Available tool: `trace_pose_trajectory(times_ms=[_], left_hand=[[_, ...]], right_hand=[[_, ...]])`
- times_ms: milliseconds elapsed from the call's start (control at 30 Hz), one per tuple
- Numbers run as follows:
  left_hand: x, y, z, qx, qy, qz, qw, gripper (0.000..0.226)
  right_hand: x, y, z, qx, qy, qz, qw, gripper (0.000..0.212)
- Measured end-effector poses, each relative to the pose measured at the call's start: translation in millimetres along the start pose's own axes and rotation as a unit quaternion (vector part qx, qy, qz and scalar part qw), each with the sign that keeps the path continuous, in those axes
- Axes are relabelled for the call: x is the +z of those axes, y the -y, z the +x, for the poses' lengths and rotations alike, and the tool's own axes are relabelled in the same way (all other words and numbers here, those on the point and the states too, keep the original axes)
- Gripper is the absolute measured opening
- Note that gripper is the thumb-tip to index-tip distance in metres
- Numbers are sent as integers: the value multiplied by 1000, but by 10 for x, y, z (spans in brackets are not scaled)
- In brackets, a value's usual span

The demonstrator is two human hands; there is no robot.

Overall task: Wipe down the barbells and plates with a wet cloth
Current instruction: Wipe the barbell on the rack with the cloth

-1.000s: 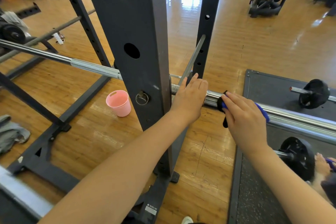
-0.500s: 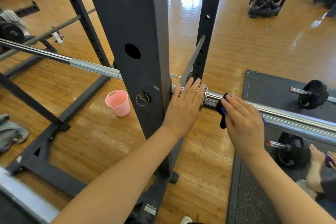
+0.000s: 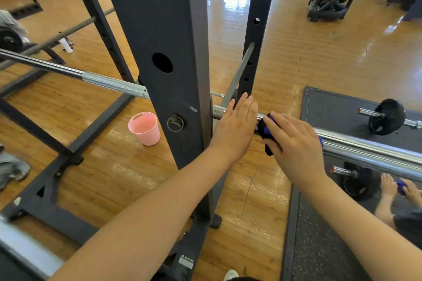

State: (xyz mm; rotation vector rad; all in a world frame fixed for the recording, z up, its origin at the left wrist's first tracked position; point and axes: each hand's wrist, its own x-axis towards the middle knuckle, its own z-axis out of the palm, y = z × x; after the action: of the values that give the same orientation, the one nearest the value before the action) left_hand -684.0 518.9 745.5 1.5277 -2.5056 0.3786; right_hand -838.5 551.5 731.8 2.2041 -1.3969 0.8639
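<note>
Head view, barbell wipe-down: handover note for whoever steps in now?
Left hand: open, fingers straight, flat against the chrome barbell beside the dark steel rack upright.
Right hand: pressing the black-and-blue cloth onto the barbell's sleeve, at its inner end.
Pink plastic bucket: on the wooden floor, left of the upright.
Done: cannot tell how much has been wiped.
Left: likely the sleeve out to the right, the shaft left of the upright, and the small black-plated barbells on the dark rubber mat.

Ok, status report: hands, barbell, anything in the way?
Left hand flat on barbell. Right hand presses blue cloth on it. Rack upright beside.
</note>
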Motion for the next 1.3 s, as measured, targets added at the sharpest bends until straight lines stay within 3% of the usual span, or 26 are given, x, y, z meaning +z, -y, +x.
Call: trace_pose_trajectory(times_ms=[267, 333, 467, 533, 633, 700, 800, 1033, 1100, 1233, 1300], left_hand=[[-221, 82, 196, 18, 110, -46, 993, 83], [-137, 47, 105, -2, 70, -18, 997, 89], [132, -9, -204, -48, -81, -10, 996, 86], [200, 14, -242, -47, -90, 29, 994, 86], [190, -10, -185, -45, -63, 73, 994, 97], [155, -26, -112, -53, -53, 72, 995, 92], [54, 13, 6, -45, -32, 12, 998, 78], [-175, 102, 192, -16, 111, -79, 991, 85], [-135, 101, 129, -14, 79, -55, 995, 88], [88, 47, -184, -24, -67, -25, 997, 82], [144, 30, -237, -28, -61, 12, 998, 91]], right_hand=[[-44, 25, 9, 42, -33, 36, 998, 31], [-2, 77, 55, 31, -35, 42, 998, 31], [70, 83, -8, 3, -11, 37, 999, 40], [39, 17, -67, 6, -22, 32, 999, 36], [-24, -10, -124, 27, -35, 17, 999, 29], [-44, 19, -95, 48, -43, 15, 998, 32], [-15, 127, 8, 45, -50, 28, 997, 31], [148, 159, 19, 17, -19, 30, 999, 41], [131, 115, 2, 13, -24, 35, 999, 39], [81, 68, -88, 33, -46, 20, 998, 29], [51, 74, -91, 57, -43, 20, 997, 30]])
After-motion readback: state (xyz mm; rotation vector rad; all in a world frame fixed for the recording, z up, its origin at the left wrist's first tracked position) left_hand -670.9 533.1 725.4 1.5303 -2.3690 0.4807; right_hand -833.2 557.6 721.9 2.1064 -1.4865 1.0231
